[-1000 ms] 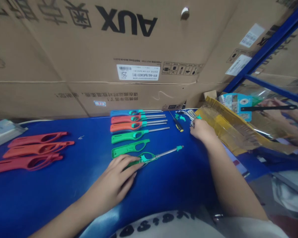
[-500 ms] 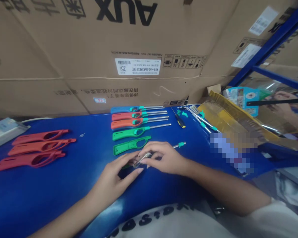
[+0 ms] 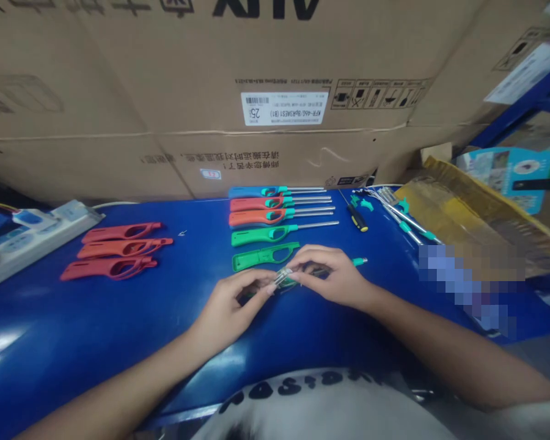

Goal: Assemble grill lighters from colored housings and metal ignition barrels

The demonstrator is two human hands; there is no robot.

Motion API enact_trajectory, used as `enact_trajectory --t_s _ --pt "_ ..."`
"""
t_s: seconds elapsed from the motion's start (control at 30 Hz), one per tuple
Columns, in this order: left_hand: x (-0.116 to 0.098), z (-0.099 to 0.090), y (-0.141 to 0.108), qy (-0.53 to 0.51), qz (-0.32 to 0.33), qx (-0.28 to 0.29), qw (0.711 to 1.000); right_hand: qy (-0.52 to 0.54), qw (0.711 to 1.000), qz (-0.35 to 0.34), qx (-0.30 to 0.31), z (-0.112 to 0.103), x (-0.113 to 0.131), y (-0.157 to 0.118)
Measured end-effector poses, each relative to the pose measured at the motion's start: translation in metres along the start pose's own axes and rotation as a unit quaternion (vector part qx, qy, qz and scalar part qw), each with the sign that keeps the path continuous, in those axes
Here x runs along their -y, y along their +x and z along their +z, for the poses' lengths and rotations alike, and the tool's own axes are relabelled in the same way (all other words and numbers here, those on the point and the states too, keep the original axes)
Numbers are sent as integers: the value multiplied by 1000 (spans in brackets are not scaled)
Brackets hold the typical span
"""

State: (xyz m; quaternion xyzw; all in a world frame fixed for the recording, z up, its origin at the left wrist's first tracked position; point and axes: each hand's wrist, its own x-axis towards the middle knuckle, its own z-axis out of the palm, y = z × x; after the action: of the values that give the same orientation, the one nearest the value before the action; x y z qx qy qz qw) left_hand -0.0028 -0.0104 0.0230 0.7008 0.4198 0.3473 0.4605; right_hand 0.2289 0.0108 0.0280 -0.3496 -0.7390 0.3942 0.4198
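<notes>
Between the fingertips of both hands is a small clear part with metal on it [image 3: 282,278]. My left hand [image 3: 236,302] pinches its near end between thumb and fingers. The fingers of my right hand [image 3: 332,276] close on its far end. Under the hands lies a green piece, mostly covered, and a teal-tipped metal rod [image 3: 360,261] sticks out past my right hand. Just beyond them rests an open green lighter shell half [image 3: 250,260]. A green lighter [image 3: 259,234], two orange-red lighters [image 3: 250,217] and a blue lighter [image 3: 247,192] lie in a row behind it.
Three red shell halves [image 3: 105,269] lie at left, near a white power strip [image 3: 41,238]. A screwdriver [image 3: 358,219] and metal rods with teal pieces [image 3: 406,227] lie at right, beside a taped carton [image 3: 467,208]. A large cardboard box [image 3: 174,91] stands behind the blue table [image 3: 174,318].
The camera view has turned left, so everything sits farther right in the picture. My fingers have shifted on the clear part, which shows more plainly between the fingertips.
</notes>
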Motion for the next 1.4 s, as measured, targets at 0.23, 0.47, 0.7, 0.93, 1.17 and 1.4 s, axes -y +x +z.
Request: enact_trajectory --t_s 0.23,0.47,0.7,0.93,1.17,1.4 --pt "3 0 -3 44 27 14 999 -61 996 -67 -14 1 1 -2" --pt "0 1 -2 68 42 37 996 -76 992 -97 -10 4 3 -5" --pt "-2 -1 -2 72 60 38 995 -87 989 -117 -2 6 2 -6" --pt "-4 -1 -2 65 62 47 995 -128 982 -138 32 3 -2 -5" --pt "-5 -4 5 -49 -80 -15 996 -168 984 -45 27 -4 2 -6" --pt "-6 -6 8 -99 -115 -24 988 -373 893 -101 229 -3 -4 -12"
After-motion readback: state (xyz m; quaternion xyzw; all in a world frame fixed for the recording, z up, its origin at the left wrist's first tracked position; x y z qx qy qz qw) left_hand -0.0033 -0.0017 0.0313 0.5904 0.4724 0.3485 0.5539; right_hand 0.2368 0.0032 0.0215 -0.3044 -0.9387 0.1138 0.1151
